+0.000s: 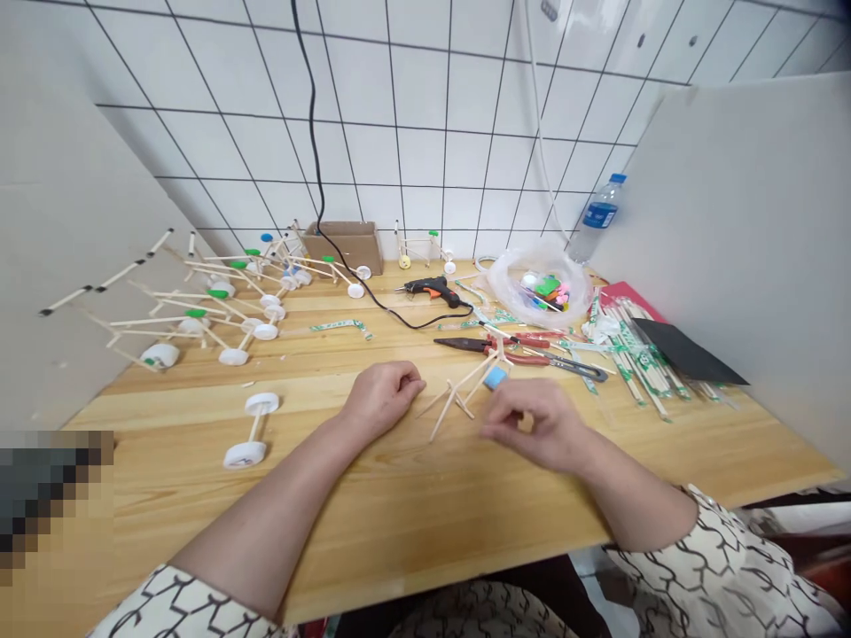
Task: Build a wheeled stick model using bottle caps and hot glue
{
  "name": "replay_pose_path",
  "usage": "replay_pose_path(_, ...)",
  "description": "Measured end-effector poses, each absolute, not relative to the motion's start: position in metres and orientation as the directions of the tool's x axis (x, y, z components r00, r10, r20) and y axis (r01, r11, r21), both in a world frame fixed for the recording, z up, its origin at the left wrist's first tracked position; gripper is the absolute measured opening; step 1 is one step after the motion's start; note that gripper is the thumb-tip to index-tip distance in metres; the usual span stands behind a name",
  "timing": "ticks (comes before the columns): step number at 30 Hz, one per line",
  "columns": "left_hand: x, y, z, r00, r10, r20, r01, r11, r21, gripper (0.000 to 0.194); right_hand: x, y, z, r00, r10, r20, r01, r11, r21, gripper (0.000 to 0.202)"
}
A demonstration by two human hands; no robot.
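A small frame of thin wooden sticks (469, 390) stands between my hands, with a blue piece (495, 378) on or beside its right side and a black-tipped stick at its top. My left hand (386, 394) rests on the table to the left of the frame, fingers curled closed, with nothing showing in them. To the right of it, my right hand (535, 424) is bent into a pinch, slightly blurred. Whether anything tiny lies between its fingertips cannot be made out. A pair of white wheels on a stick axle (255, 429) lies left of my left forearm.
Several finished-looking stick cars (219, 297) with white wheels crowd the back left. Behind my hands lie a glue gun (435, 289), its black cord, and red-handled pliers (465, 343). A plastic bag of coloured pieces (542, 288), wrapped sticks (638, 350) and a water bottle (597, 221) stand right.
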State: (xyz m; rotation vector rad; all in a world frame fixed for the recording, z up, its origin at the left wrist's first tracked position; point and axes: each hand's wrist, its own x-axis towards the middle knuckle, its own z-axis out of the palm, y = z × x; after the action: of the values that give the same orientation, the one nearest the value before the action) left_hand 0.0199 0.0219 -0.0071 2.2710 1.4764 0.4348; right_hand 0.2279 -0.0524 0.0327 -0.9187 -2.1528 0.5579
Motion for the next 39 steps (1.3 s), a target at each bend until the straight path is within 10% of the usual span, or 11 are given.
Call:
replay_pose_path(10,0.031,0.037,0.005,0.379,0.925,-0.002,0.667,-0.272,0.693,0.022,0.281,0.034,0.058,0.169,0.806,0.567,0.418,0.462,-0.782,0.048)
replay_pose_path(23,0.035,0.069,-0.029,0.299,0.934,0.194,0.577,-0.339,0.744,0.023,0.301,0.077,-0.007,0.045,0.915,0.400,0.758,0.229,-0.610,0.008)
replay_pose_path(39,0.030,0.065,-0.036,0.401,0.877,0.265,0.644,-0.476,0.599,0.014,0.267,0.103,0.000,-0.024,0.972,0.234,0.930,0.108,-0.353,0.013)
